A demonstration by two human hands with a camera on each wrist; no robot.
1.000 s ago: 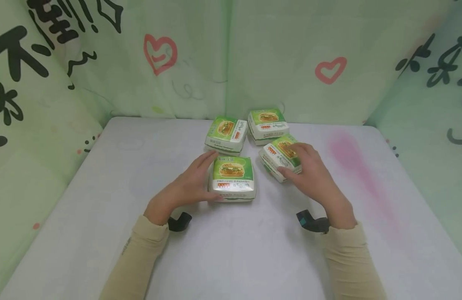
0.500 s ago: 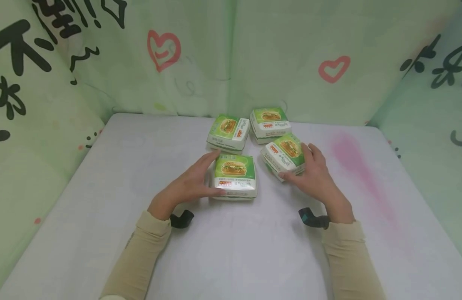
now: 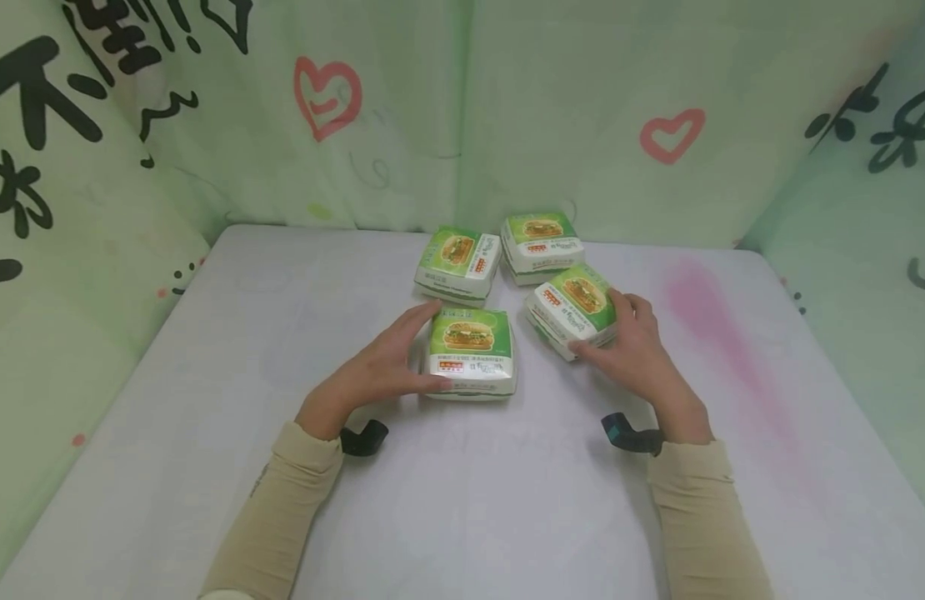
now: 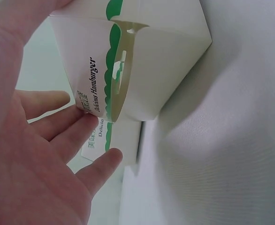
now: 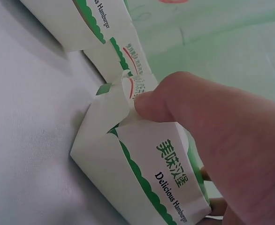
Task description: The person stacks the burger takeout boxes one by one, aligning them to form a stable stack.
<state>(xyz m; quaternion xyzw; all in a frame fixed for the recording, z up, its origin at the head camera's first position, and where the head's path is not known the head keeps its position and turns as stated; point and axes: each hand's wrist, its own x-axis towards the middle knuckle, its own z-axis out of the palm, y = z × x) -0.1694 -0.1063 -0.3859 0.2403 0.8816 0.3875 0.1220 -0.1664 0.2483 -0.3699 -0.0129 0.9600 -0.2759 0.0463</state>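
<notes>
In the head view, a green-and-white hamburger box (image 3: 472, 358) sits nearest me on the table. My left hand (image 3: 376, 367) spans its left side, thumb at the front face and index finger by the back corner. The left wrist view has several fingertips against the printed side of that box (image 4: 156, 65), where a side slot gapes. To the right, my right hand (image 3: 626, 350) grips a second, angled hamburger box (image 3: 575, 304). Its thumb lies on the near corner, and the other fingers go round the right side, partly hidden in the right wrist view (image 5: 170, 178).
Two more hamburger boxes stand behind: one at back left (image 3: 458, 265), another at back right (image 3: 542, 246). White cloth covers the table (image 3: 492, 508), with a pink stain (image 3: 702, 325) on the right. Green curtains (image 3: 552, 108) with hearts and black lettering enclose the back and sides.
My right hand's fingers have slid from the top of the angled box to its right side, and that box has shifted slightly rightward. My left hand stays at the front box.
</notes>
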